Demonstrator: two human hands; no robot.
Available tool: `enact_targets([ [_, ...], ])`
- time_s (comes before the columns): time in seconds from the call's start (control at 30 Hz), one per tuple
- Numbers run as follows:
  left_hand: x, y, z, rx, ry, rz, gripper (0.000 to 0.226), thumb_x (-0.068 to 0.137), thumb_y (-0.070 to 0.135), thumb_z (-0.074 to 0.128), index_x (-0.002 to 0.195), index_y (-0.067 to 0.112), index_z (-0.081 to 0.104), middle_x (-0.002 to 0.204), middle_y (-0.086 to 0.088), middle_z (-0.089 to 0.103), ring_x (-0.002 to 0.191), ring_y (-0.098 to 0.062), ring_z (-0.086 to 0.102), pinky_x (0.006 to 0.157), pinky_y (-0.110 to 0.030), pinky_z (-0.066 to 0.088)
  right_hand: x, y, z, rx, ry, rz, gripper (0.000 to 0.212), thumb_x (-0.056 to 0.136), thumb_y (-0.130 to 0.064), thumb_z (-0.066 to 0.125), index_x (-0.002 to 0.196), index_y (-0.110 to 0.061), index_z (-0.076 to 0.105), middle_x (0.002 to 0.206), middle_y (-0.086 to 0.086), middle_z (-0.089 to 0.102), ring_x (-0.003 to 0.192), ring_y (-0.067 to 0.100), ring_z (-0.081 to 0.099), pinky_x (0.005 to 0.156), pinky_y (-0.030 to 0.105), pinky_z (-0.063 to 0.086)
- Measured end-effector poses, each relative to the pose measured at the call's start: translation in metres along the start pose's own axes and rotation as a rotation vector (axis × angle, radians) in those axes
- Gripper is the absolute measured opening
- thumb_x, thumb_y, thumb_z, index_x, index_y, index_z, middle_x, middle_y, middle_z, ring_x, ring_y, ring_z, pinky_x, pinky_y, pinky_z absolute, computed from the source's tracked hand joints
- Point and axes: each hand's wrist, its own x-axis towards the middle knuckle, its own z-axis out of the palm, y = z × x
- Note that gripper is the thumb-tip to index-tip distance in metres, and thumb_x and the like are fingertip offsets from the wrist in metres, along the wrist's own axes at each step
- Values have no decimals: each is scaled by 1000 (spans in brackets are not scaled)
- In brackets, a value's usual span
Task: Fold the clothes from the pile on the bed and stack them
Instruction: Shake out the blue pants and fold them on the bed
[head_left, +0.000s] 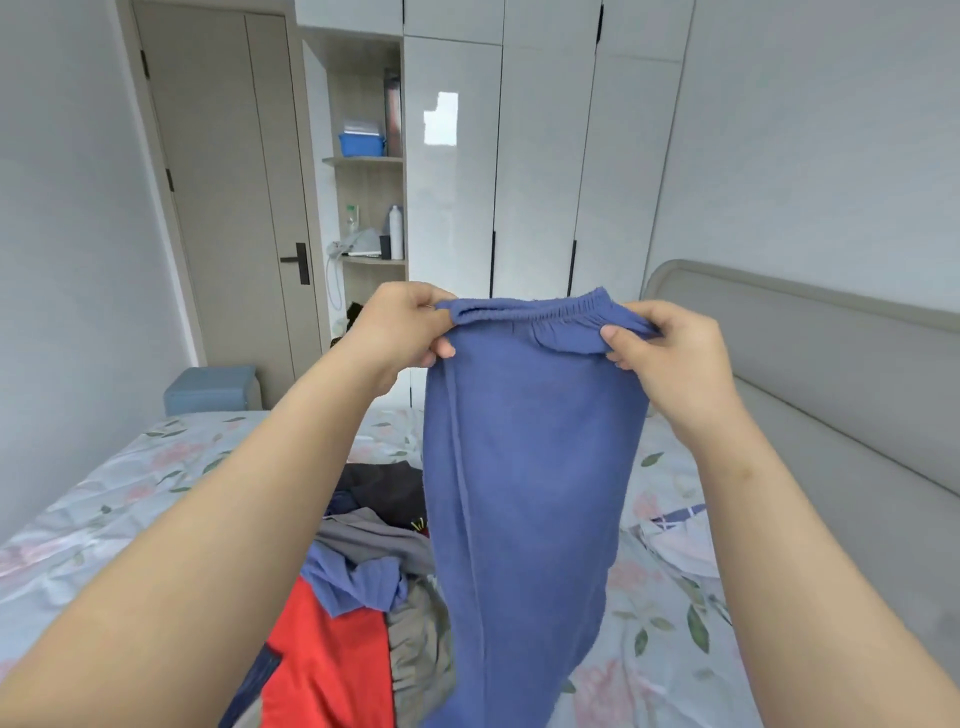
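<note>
Trousers (524, 467), blue, hang in the air above the bed (130, 467), elastic waistband (550, 314) uppermost and held level. Left grip (402, 325) pinches the waistband's left end, right grip (670, 353) pinches its right end, both curled over the fabric. Pile (374, 561) of grey, blue, dark and red clothes lies on the bed below, left of the hanging legs.
</note>
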Motion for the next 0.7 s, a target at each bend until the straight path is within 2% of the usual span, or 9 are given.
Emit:
enact_targets([
  [0.07, -14, 3, 3, -221, -80, -50, 13, 96, 12, 53, 90, 18, 63, 75, 0, 59, 44, -1, 56, 41, -14, 40, -12, -5, -10, -8, 27, -6, 13, 88, -11, 62, 81, -21, 65, 65, -6, 61, 55, 1, 56, 67, 26, 49],
  [0.13, -26, 7, 8, -353, -157, -59, 14, 98, 16, 49, 95, 22, 61, 84, 2, 59, 50, -4, 63, 42, -15, 43, -23, -10, -20, -6, 65, -9, 11, 91, -13, 59, 81, -18, 61, 62, -3, 57, 45, 1, 52, 52, 18, 44],
  [0.23, -37, 9, 20, -273, -226, -50, 18, 102, 23, 40, 100, 26, 58, 101, 1, 59, 59, -14, 70, 45, -22, 53, -34, -13, -33, -12, 38, 40, 18, 96, -19, 51, 78, -22, 50, 62, 0, 54, 37, 8, 53, 37, 18, 39],
  [0.33, -42, 5, 32, -155, -182, -17, 26, 104, 22, 33, 90, 21, 54, 94, -2, 53, 55, -17, 69, 49, -28, 58, -41, -6, -43, -33, 29, 129, 20, 99, -25, 43, 79, -26, 47, 58, 5, 56, 38, 14, 58, 37, 20, 42],
  [0.43, -30, -4, 53, -170, -120, 10, 26, 103, 17, 35, 84, 19, 52, 82, -4, 46, 48, -13, 62, 56, -27, 58, -32, 8, -50, 26, 21, 199, 18, 99, -25, 42, 83, -23, 49, 56, 6, 57, 39, 15, 58, 38, 21, 46],
  [0.53, -27, -16, 62, -316, -220, 10, 7, 97, 25, 50, 94, 19, 54, 91, -4, 53, 65, -15, 64, 66, -25, 59, -24, 17, -48, 21, 1, 215, 18, 99, -25, 45, 82, -19, 49, 60, 3, 56, 36, 14, 56, 38, 21, 47],
  [0.57, -20, -23, 71, -327, -273, -13, 11, 93, 28, 54, 99, 19, 53, 96, -5, 56, 68, -13, 66, 70, -24, 58, -16, 29, -48, 10, 2, 235, 18, 98, -24, 46, 81, -18, 49, 62, 3, 56, 35, 13, 55, 37, 20, 47],
  [0.63, 1, -47, 94, -163, -302, -46, 28, 85, 29, 65, 109, 21, 52, 100, -7, 60, 69, -12, 66, 78, -26, 56, 2, 62, -47, -20, -8, 300, 15, 97, -23, 49, 84, -14, 51, 65, 5, 57, 37, 13, 58, 41, 23, 51],
  [0.7, 26, -73, 121, 193, -269, -15, 41, 77, 33, 75, 110, 22, 53, 96, -1, 60, 74, -12, 62, 78, -24, 50, 22, 99, -43, -55, -32, 385, 16, 96, -23, 51, 87, -9, 52, 73, 5, 58, 46, 18, 63, 56, 32, 58],
])
